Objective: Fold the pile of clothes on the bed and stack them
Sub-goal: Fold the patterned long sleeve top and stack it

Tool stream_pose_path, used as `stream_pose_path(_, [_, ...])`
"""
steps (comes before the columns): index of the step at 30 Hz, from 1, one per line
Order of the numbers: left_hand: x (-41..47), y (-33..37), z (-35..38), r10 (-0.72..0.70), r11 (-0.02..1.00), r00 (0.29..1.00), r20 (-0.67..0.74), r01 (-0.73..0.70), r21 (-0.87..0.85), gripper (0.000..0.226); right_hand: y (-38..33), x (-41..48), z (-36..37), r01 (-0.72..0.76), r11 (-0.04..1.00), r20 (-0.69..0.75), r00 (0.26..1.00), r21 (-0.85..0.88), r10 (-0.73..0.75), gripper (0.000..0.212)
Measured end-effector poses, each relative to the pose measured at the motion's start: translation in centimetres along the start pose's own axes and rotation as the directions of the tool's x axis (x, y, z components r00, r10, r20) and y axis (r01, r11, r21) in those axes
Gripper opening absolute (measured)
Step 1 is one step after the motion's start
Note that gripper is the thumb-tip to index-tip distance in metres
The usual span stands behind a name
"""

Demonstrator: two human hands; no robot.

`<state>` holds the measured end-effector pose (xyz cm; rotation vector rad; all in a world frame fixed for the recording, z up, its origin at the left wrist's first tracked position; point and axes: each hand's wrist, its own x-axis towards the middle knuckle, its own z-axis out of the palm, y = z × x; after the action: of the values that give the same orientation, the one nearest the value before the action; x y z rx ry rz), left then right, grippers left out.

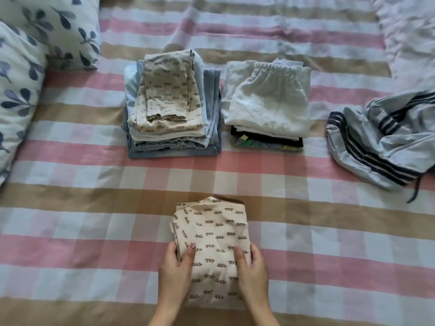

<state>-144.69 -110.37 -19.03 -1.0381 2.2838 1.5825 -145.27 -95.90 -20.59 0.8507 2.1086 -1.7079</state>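
Note:
A folded cream garment with brown squiggles (213,241) lies on the checked bed cover (70,231) near the front edge. My left hand (175,267) grips its left side, thumb on top and fingers tucked under. My right hand (253,267) grips its right side the same way. Farther back stands a stack of folded clothes (171,107) with a matching cream piece on top and blue denim beneath. Beside it on the right is a second stack (267,102), topped by white shorts over dark items. A crumpled grey garment with dark stripes (381,140) lies unfolded at the right.
Two leaf-print pillows (26,62) sit at the left of the bed. A rumpled pale quilt (409,31) lies at the far right corner. Bare bed cover stretches between the stacks and my hands.

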Motion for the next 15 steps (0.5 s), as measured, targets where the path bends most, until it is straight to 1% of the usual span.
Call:
stream_pose_path(3, [-0.7,3.7,1.2,0.041,0.997,0.998,0.037,-0.038,-0.065,0.004,-2.9,0.6,-2.5,0.058,0.997,-0.015,0.998,0.05,-0.058,0.002])
stream_pose_path(6, [0.1,9.1,3.2,0.159,0.983,0.986,0.058,-0.153,-0.103,0.012,-7.3,2.8,-5.4,0.149,0.986,-0.069,0.987,0.077,-0.143,0.008])
stream_pose_path(9, [2.4,15.6,5.5,0.314,0.942,0.946,0.075,-0.301,-0.149,0.024,-12.9,6.5,-7.4,0.275,0.956,-0.096,0.96,0.107,-0.265,0.02])
stream_pose_path(12, [6.8,21.8,8.3,0.447,0.889,0.893,0.046,-0.437,-0.137,0.022,-18.6,12.2,-8.4,0.385,0.916,-0.139,0.919,0.112,-0.37,0.022])
stream_pose_path(15, [12.2,26.3,11.3,0.521,0.848,0.852,0.054,-0.509,-0.149,0.025,-22.7,18.4,-8.4,0.46,0.883,-0.159,0.882,0.094,-0.443,0.017])
